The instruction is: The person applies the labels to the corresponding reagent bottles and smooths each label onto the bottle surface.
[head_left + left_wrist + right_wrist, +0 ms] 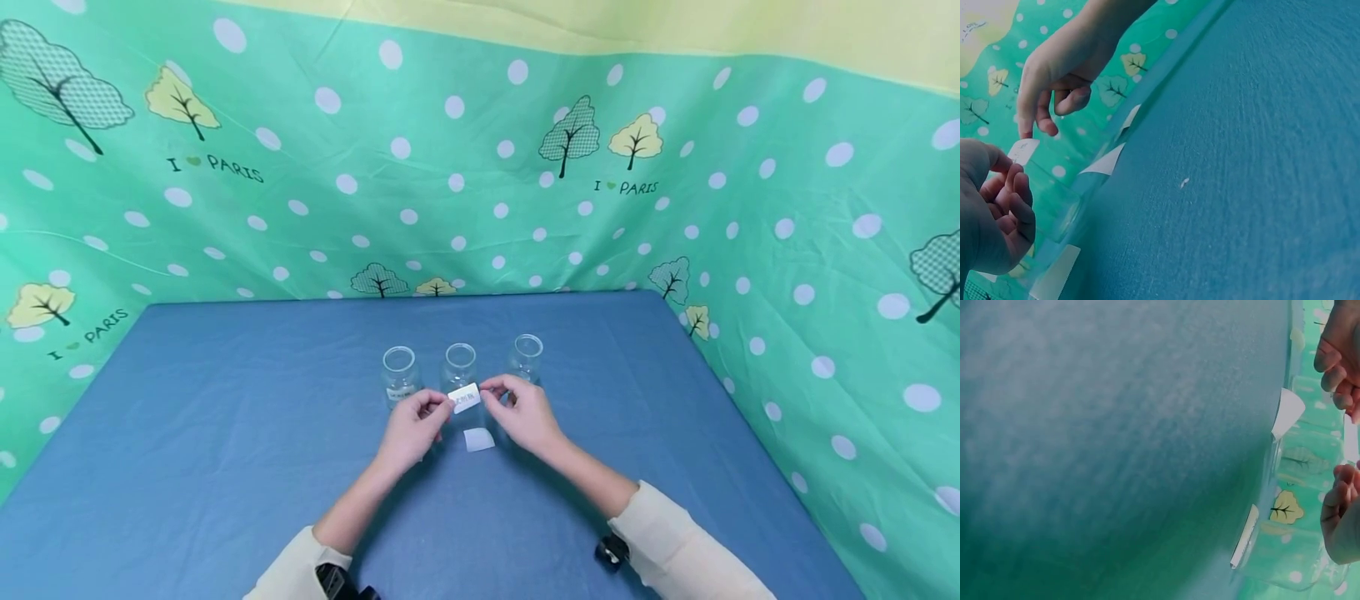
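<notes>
Both hands hold a small white label (465, 398) with dark printed characters, stretched between them in front of the middle glass jar (461, 357). My left hand (409, 429) pinches its left edge between thumb and forefinger, the other fingers curled in the left wrist view. At the opposite corner are the fingertips of my right hand (525, 414). To the left stands an open glass jar (399, 360) with a similar label on its front. Another open glass jar (528, 346) is partly hidden behind my right hand; a white rectangle (1245, 537) shows by it in the right wrist view.
A blank, slightly curled piece of white paper (478, 439) lies on the blue tablecloth (247, 450) just below the held label. Green dotted curtains (450, 167) with printed trees rise behind the table and along its right side.
</notes>
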Tool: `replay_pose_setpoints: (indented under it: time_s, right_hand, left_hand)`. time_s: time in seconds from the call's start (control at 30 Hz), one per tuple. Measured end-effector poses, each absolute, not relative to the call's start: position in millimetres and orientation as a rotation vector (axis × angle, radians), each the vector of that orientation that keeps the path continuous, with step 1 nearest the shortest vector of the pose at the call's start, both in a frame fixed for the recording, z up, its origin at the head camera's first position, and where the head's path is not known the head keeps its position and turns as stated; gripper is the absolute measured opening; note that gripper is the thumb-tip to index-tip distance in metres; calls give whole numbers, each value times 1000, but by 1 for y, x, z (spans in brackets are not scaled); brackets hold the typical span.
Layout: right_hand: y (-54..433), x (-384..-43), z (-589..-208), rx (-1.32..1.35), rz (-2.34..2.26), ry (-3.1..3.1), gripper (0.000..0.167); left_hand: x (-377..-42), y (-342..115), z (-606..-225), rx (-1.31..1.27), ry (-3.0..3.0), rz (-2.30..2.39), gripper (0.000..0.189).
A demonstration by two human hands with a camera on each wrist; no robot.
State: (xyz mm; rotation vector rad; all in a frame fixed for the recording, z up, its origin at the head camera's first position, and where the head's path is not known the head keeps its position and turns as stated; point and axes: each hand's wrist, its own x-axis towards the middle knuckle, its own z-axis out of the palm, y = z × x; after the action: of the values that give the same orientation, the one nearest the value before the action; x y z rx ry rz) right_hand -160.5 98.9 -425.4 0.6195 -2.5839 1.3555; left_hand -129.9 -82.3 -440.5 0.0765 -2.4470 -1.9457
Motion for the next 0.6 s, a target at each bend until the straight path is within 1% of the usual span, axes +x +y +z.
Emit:
replay_pose_setpoints:
  time_s: [0.23, 0.37, 0.6]
  right_hand:
    - [96, -164, -425, 531, 1494, -2673, 11]
    - [96, -165, -425, 499, 1551, -2668, 8]
    - [96, -168, -429, 486, 1576, -2673, 9]
  left_hand:
    - [-129, -82, -442, 1, -2498, -1805, 10]
    - [-129, -82, -443, -8, -2515, -1718, 10]
    - [-131, -81, -443, 10, -2506, -1684, 11]
